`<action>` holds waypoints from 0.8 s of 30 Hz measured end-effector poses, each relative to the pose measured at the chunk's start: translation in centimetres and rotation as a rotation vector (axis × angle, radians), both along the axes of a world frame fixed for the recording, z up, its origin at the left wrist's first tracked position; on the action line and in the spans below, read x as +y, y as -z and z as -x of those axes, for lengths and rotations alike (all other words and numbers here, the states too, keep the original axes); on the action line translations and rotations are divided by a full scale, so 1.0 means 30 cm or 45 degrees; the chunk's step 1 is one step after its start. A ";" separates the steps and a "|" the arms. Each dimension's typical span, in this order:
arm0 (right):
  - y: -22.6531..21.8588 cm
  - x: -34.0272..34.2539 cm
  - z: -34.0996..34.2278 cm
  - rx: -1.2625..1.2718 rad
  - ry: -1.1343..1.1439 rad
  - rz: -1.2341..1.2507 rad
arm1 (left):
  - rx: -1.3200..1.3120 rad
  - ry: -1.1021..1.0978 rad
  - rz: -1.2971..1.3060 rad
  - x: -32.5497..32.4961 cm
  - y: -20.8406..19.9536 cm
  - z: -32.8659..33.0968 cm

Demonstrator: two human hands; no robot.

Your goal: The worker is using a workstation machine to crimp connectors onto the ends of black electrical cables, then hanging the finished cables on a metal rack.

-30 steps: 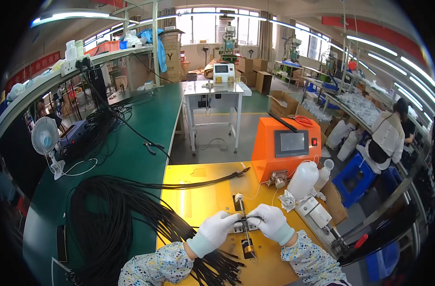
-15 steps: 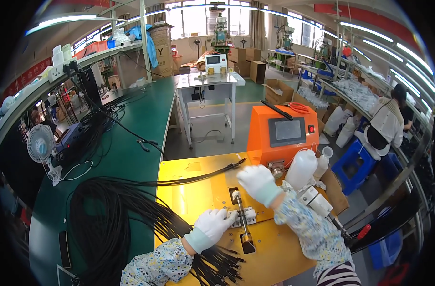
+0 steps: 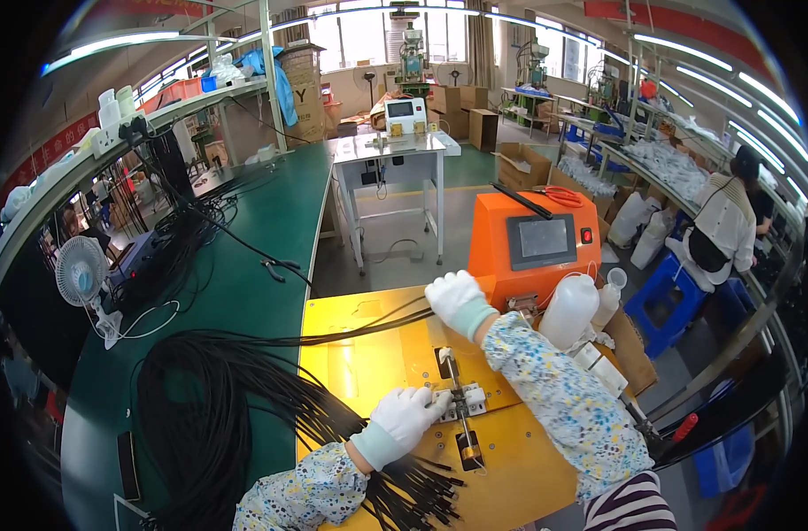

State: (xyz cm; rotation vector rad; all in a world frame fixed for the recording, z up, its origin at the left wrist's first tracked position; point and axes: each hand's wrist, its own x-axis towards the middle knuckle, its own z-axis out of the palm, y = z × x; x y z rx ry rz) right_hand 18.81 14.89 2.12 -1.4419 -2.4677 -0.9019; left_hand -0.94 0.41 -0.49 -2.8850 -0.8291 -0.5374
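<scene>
hands are well apart here; right hand (image 3: 458, 301) is up by the orange machine (image 3: 490, 237), curled over the ends of a few black cables (image 3: 222, 398), can't tell if it's really gripping; left hand (image 3: 410, 420) is lower, fingertips at the left side of the metal clamp (image 3: 461, 403), grip unclear too; cables run left across the yellow plate (image 3: 501, 451), more ends fanning out under the left forearm

On the worktop (image 3: 280, 217), left, a cable bundle (image 3: 200, 407) reaching onto a plate (image 3: 514, 473) at right; behind the bundle, pliers (image 3: 284, 265) and, farther left, a fan (image 3: 82, 271). On the plate, a fixture (image 3: 476, 398); behind, rightward, a machine (image 3: 497, 252) under a hand tool (image 3: 563, 195).
</scene>
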 end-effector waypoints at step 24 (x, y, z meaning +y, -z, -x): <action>-0.063 -0.614 -0.101 1.371 -0.285 0.752 | -0.239 0.205 0.284 -0.074 -0.200 0.021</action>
